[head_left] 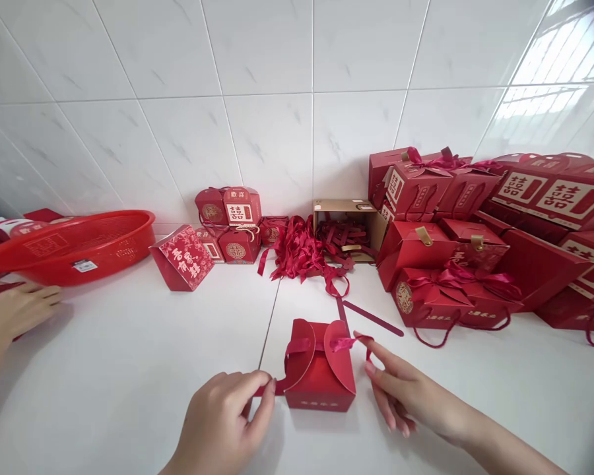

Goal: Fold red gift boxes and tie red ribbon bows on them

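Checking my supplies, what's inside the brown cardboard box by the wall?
The cardboard box holds a tangle of dark red straps, with a gold-coloured piece near its front. Whatever lies beneath or behind them is covered.

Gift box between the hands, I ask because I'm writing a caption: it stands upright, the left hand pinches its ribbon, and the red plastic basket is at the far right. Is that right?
Only the basket's place is wrong: the head view shows the red plastic basket at the far left. The gift box stands upright, and the left hand pinches its ribbon.
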A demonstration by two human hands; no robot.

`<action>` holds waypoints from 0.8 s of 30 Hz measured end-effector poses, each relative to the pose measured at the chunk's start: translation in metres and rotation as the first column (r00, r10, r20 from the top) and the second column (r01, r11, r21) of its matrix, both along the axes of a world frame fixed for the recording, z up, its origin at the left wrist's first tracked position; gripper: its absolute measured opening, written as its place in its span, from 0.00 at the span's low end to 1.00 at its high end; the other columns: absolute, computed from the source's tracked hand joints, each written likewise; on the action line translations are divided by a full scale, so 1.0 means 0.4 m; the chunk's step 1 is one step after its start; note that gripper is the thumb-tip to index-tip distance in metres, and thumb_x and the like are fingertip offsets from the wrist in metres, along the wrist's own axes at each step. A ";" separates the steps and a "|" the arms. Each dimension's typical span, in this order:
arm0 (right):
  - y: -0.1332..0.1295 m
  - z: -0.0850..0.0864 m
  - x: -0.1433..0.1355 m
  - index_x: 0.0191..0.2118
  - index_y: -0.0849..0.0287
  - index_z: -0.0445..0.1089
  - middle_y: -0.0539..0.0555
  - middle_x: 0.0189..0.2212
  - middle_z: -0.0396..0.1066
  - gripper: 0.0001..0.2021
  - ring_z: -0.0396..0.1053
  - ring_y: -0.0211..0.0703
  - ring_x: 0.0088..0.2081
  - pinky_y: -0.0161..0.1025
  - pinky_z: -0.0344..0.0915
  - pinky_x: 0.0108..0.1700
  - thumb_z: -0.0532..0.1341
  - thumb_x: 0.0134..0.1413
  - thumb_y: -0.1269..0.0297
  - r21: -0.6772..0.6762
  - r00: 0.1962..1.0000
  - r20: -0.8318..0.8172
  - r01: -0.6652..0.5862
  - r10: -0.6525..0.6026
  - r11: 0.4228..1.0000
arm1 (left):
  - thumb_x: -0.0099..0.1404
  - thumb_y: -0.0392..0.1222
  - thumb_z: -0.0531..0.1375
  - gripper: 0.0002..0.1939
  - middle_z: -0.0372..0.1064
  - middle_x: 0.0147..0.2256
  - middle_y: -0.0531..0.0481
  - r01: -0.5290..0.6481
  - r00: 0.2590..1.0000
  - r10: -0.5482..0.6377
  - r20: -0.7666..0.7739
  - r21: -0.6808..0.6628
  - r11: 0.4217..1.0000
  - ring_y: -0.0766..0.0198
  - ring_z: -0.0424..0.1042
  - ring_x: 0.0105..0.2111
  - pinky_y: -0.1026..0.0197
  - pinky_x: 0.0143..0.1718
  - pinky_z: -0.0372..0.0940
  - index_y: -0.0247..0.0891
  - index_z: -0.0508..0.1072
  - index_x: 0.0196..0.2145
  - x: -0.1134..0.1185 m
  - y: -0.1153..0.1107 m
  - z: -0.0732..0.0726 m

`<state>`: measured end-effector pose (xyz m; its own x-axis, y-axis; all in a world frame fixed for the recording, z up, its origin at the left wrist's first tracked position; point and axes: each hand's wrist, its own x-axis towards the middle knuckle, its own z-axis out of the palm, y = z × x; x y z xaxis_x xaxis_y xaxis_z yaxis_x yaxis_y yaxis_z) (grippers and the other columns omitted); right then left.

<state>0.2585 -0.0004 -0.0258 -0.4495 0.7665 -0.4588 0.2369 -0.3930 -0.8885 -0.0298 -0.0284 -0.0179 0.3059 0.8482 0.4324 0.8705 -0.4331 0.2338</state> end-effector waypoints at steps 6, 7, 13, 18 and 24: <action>-0.002 -0.014 -0.028 0.65 0.46 0.56 0.56 0.60 0.63 0.31 0.64 0.46 0.57 0.45 0.65 0.55 0.58 0.59 0.44 0.248 0.923 -0.280 0.337 -0.266 0.908 | 0.68 0.46 0.52 0.17 0.70 0.21 0.53 0.111 0.923 0.049 0.381 -0.387 0.915 0.64 0.65 0.19 0.64 0.21 0.59 0.44 0.75 0.50 0.037 -0.018 -0.019; -0.001 -0.015 -0.033 0.65 0.45 0.55 0.54 0.64 0.58 0.31 0.56 0.47 0.64 0.47 0.58 0.62 0.58 0.59 0.44 0.255 0.924 -0.283 0.333 -0.259 0.908 | 0.68 0.46 0.52 0.20 0.70 0.21 0.53 0.115 0.909 0.073 0.411 -0.415 0.903 0.64 0.64 0.19 0.64 0.21 0.59 0.44 0.72 0.55 0.045 -0.019 -0.030; -0.001 -0.030 -0.061 0.65 0.44 0.57 0.48 0.68 0.52 0.28 0.41 0.45 0.70 0.48 0.44 0.69 0.59 0.60 0.48 0.071 0.887 -0.361 0.334 -0.288 0.940 | 0.68 0.49 0.56 0.26 0.72 0.33 0.50 0.168 0.614 0.371 0.697 -0.575 0.801 0.64 0.71 0.29 0.64 0.30 0.66 0.47 0.62 0.62 0.067 0.011 -0.057; 0.010 -0.030 -0.066 0.54 0.46 0.69 0.47 0.61 0.64 0.17 0.52 0.43 0.67 0.45 0.50 0.69 0.61 0.59 0.55 -0.078 0.612 -0.599 0.597 -0.516 0.798 | 0.67 0.32 0.56 0.23 0.67 0.55 0.46 0.355 -0.228 0.586 0.778 -0.493 0.794 0.64 0.73 0.44 0.61 0.39 0.71 0.49 0.63 0.57 0.054 0.042 0.016; 0.023 0.004 -0.033 0.44 0.48 0.73 0.46 0.46 0.75 0.11 0.73 0.37 0.47 0.31 0.73 0.48 0.67 0.54 0.62 -0.330 0.415 -0.579 0.667 -0.702 0.667 | 0.69 0.27 0.52 0.13 0.72 0.36 0.46 0.414 -0.632 0.607 0.481 -0.452 0.790 0.70 0.72 0.28 0.68 0.25 0.70 0.33 0.74 0.43 0.050 0.022 0.042</action>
<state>0.2453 0.0087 -0.0243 0.0412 0.9413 -0.3350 -0.7131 -0.2071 -0.6697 -0.0097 -0.0195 -0.0012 -0.1251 0.8182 -0.5612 -0.8829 0.1662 0.4391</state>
